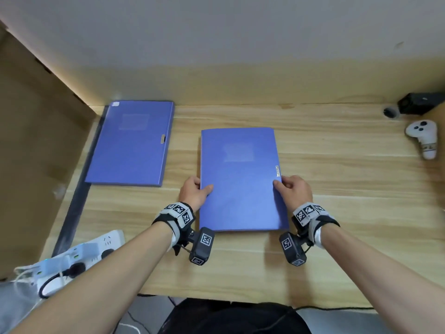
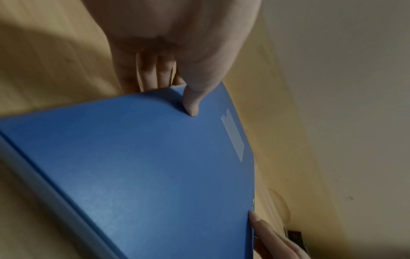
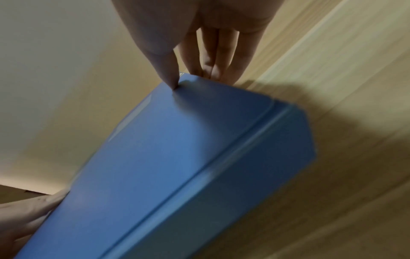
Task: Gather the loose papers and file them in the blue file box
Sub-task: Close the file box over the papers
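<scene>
the wooden desk (image 1: 313, 237) takes up most of the view, with a plain wall behind it. the blue file box (image 1: 240, 179) lies flat and closed in the middle of the desk, right in front of the person, clasp edge to the right. a second blue box (image 1: 131, 143) lies flat at the back left, well apart from the first. a white power strip (image 1: 79, 256) sits at the near left corner, and a white controller (image 1: 422, 138) at the far right beside a black device (image 1: 419, 102)

the left hand (image 1: 193, 194) grips the box's left edge, thumb on the lid and fingers (image 2: 153, 73) tucked under the side. the right hand (image 1: 295, 189) pinches the right edge just below the clasp, thumb on top, fingers (image 3: 213, 59) going down the side. no loose papers show in any view; they may already be inside, though that cannot be told

the box looks like stiff, smooth plastic board, light but a bit slippery, and the lid dents slightly under the right thumb in the wrist view. holding it by both long edges near the middle seems the steadiest grip, and the clasp edge is the place to lift if the lid must open
</scene>
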`<control>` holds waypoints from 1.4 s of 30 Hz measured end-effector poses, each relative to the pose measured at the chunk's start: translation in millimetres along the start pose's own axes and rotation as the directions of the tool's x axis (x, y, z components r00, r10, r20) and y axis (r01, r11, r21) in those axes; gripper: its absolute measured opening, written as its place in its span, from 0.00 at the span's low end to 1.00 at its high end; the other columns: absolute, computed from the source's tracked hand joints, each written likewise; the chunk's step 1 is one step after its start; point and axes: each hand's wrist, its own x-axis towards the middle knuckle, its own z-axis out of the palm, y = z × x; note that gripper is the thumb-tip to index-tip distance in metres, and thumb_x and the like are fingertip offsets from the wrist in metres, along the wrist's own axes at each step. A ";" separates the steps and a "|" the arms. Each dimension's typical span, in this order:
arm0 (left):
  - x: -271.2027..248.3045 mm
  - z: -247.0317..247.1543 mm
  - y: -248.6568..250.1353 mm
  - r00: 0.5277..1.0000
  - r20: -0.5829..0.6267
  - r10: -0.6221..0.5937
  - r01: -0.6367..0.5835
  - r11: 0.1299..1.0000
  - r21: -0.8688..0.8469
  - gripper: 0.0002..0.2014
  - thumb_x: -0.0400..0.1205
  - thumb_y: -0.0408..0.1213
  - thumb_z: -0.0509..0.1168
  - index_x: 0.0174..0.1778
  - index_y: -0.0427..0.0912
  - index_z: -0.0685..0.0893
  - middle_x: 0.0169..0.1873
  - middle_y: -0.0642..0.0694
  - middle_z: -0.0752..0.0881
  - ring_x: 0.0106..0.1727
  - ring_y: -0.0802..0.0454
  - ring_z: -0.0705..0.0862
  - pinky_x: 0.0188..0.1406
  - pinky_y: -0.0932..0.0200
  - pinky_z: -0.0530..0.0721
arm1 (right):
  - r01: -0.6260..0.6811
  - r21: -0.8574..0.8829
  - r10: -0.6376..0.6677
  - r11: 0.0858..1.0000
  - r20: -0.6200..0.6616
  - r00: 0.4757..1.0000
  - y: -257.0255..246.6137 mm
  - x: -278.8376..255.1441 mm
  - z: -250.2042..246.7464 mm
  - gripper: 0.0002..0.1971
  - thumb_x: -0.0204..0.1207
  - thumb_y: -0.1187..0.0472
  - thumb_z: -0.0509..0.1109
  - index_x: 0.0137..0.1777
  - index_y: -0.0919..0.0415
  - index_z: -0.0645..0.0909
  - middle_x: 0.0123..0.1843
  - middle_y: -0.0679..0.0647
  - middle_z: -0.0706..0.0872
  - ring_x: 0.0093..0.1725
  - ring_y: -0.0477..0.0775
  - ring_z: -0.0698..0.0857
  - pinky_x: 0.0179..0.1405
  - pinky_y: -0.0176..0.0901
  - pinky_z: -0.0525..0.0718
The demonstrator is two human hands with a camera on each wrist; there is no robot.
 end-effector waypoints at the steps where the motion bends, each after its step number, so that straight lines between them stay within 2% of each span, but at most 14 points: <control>1: -5.3 -3.9 0.5 1.000 -0.023 -0.003 0.002 1.000 -0.022 0.14 0.76 0.45 0.74 0.50 0.43 0.80 0.43 0.50 0.84 0.49 0.43 0.87 0.55 0.41 0.87 | 0.020 0.015 -0.020 1.000 0.005 1.000 -2.8 -1.1 0.1 0.16 0.75 0.51 0.70 0.26 0.46 0.74 0.34 0.51 0.75 0.37 0.57 0.76 0.38 0.44 0.68; 5: -27.0 -27.9 6.8 0.992 -0.121 -0.025 0.012 0.994 -0.111 0.12 0.78 0.42 0.73 0.51 0.42 0.80 0.44 0.50 0.84 0.49 0.44 0.86 0.55 0.46 0.86 | 0.111 0.089 -0.114 0.990 0.027 0.993 -28.6 -7.1 1.2 0.06 0.75 0.52 0.69 0.40 0.48 0.86 0.43 0.51 0.81 0.40 0.52 0.80 0.43 0.41 0.71; 8: -30.1 -50.2 9.3 0.984 -0.178 -0.011 -0.026 0.980 -0.200 0.10 0.79 0.40 0.72 0.52 0.42 0.81 0.49 0.48 0.87 0.50 0.44 0.87 0.56 0.44 0.87 | 0.160 0.167 -0.175 0.973 0.078 0.981 -54.5 -5.9 5.6 0.11 0.73 0.51 0.69 0.52 0.49 0.89 0.47 0.51 0.85 0.44 0.53 0.85 0.48 0.47 0.81; 11: -23.6 -76.6 10.4 0.979 -0.203 0.013 -0.067 0.963 -0.263 0.07 0.80 0.39 0.68 0.52 0.49 0.85 0.49 0.52 0.90 0.50 0.46 0.89 0.57 0.43 0.88 | 0.204 0.201 -0.230 0.958 0.115 0.966 -86.4 -5.6 14.9 0.12 0.71 0.51 0.69 0.52 0.48 0.88 0.46 0.51 0.84 0.45 0.55 0.86 0.50 0.50 0.83; 13: -15.8 -96.4 11.7 0.977 -0.212 0.023 -0.083 0.957 -0.278 0.08 0.79 0.39 0.66 0.49 0.58 0.86 0.49 0.53 0.92 0.51 0.46 0.91 0.55 0.40 0.89 | 0.213 0.199 -0.242 0.956 0.131 0.961 -109.4 -4.2 24.6 0.11 0.72 0.54 0.71 0.53 0.49 0.88 0.48 0.56 0.83 0.44 0.55 0.85 0.51 0.50 0.84; 16: 6.5 -129.0 10.0 0.972 -0.233 0.035 -0.104 0.952 -0.288 0.11 0.77 0.41 0.64 0.43 0.65 0.86 0.48 0.55 0.92 0.51 0.45 0.91 0.54 0.40 0.89 | 0.214 0.209 -0.246 0.954 0.143 0.959 -142.8 1.6 46.8 0.14 0.69 0.50 0.70 0.54 0.49 0.87 0.50 0.56 0.81 0.45 0.58 0.87 0.54 0.54 0.85; 22: 60.2 -199.6 -1.0 0.968 -0.252 0.008 -0.090 0.945 -0.316 0.16 0.83 0.36 0.60 0.64 0.53 0.84 0.57 0.54 0.89 0.54 0.47 0.88 0.58 0.47 0.88 | 0.197 0.223 -0.235 0.955 0.158 0.959 -205.9 14.4 117.6 0.14 0.75 0.57 0.73 0.61 0.52 0.85 0.54 0.55 0.80 0.43 0.51 0.85 0.52 0.48 0.83; 24: 79.0 -224.5 -4.9 0.964 -0.261 -0.045 -0.048 0.940 -0.338 0.21 0.84 0.36 0.60 0.75 0.49 0.77 0.62 0.55 0.84 0.56 0.47 0.85 0.57 0.52 0.85 | 0.193 0.219 -0.232 0.957 0.170 0.958 -224.9 17.8 144.0 0.15 0.75 0.57 0.73 0.62 0.53 0.84 0.56 0.54 0.80 0.44 0.52 0.84 0.52 0.45 0.82; 26: 97.6 -246.3 -14.2 0.963 -0.254 -0.089 -0.001 0.942 -0.334 0.26 0.84 0.37 0.60 0.80 0.47 0.71 0.62 0.53 0.82 0.53 0.46 0.85 0.54 0.50 0.86 | 0.182 0.216 -0.222 0.959 0.177 0.959 -239.8 20.1 170.5 0.16 0.74 0.55 0.74 0.62 0.52 0.84 0.56 0.54 0.80 0.47 0.56 0.85 0.54 0.49 0.83; 28: 116.8 -264.6 -28.6 0.964 -0.251 -0.093 0.014 0.954 -0.300 0.28 0.80 0.42 0.62 0.79 0.50 0.73 0.65 0.53 0.84 0.52 0.45 0.87 0.55 0.46 0.88 | 0.180 0.202 -0.218 0.963 0.183 0.959 -251.7 19.7 194.1 0.16 0.73 0.55 0.74 0.62 0.52 0.83 0.56 0.55 0.81 0.48 0.58 0.85 0.56 0.52 0.83; 32: 142.3 -284.0 -51.9 0.969 -0.229 -0.095 0.031 0.962 -0.270 0.29 0.78 0.48 0.65 0.77 0.51 0.75 0.70 0.58 0.79 0.67 0.49 0.82 0.68 0.48 0.81 | 0.187 0.211 -0.230 0.960 0.204 0.952 -264.8 18.6 229.6 0.19 0.73 0.58 0.74 0.64 0.57 0.80 0.57 0.55 0.80 0.54 0.58 0.83 0.61 0.51 0.81; 33: 148.0 -286.8 -57.0 0.970 -0.220 -0.105 0.044 0.963 -0.267 0.30 0.78 0.48 0.65 0.79 0.50 0.73 0.73 0.55 0.78 0.71 0.48 0.79 0.71 0.46 0.78 | 0.185 0.211 -0.228 0.960 0.208 0.951 -266.8 18.6 236.1 0.20 0.72 0.57 0.74 0.64 0.57 0.80 0.58 0.54 0.81 0.57 0.58 0.83 0.63 0.52 0.81; 37: 170.9 -290.4 -76.0 0.979 -0.176 -0.101 0.056 0.968 -0.244 0.31 0.79 0.49 0.64 0.80 0.49 0.71 0.76 0.51 0.77 0.75 0.43 0.78 0.73 0.42 0.78 | 0.123 0.218 -0.176 0.968 0.244 0.954 -261.9 23.6 258.3 0.30 0.63 0.45 0.66 0.68 0.49 0.77 0.64 0.47 0.85 0.65 0.53 0.83 0.68 0.58 0.80; 42: 180.9 -286.9 -78.7 0.969 -0.228 -0.100 0.050 0.975 -0.216 0.27 0.85 0.42 0.62 0.82 0.46 0.69 0.79 0.49 0.73 0.77 0.44 0.75 0.70 0.52 0.77 | 0.097 0.195 -0.150 0.976 0.278 0.949 -265.8 25.9 263.6 0.29 0.75 0.56 0.68 0.76 0.46 0.69 0.69 0.47 0.84 0.69 0.53 0.83 0.70 0.55 0.79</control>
